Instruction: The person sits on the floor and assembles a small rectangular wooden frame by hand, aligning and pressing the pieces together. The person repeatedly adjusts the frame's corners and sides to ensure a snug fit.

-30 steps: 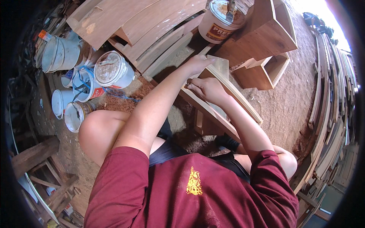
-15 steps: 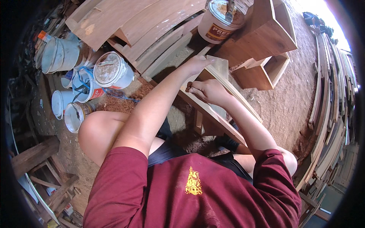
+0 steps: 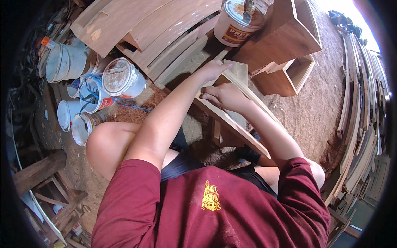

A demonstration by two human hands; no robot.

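Observation:
A narrow wooden box frame [image 3: 235, 120], like a drawer, lies slanted between my knees. My left hand [image 3: 214, 71] reaches over its far end and closes round the end board. Inside the near corner of that end, my right hand [image 3: 226, 97] is closed with its fingertips against the wood of the near side board. Whatever the right fingers pinch is mostly hidden, apart from a dark brownish edge near the fingertips. Under the frame shows part of another wooden piece [image 3: 225, 136].
Two open wooden boxes [image 3: 285, 76] stand at the far right, beside a white bucket [image 3: 237, 27] with a flat-bladed tool [image 3: 247, 11] on its lid. Large wooden panels [image 3: 140, 29] lie at the back. Several white buckets [image 3: 124, 80] cluster at left; stacked planks [image 3: 355, 124] line the right.
My right hand has shifted slightly left along the corner, and the brown bit between its fingers shows less. The left hand keeps its place on the frame's end.

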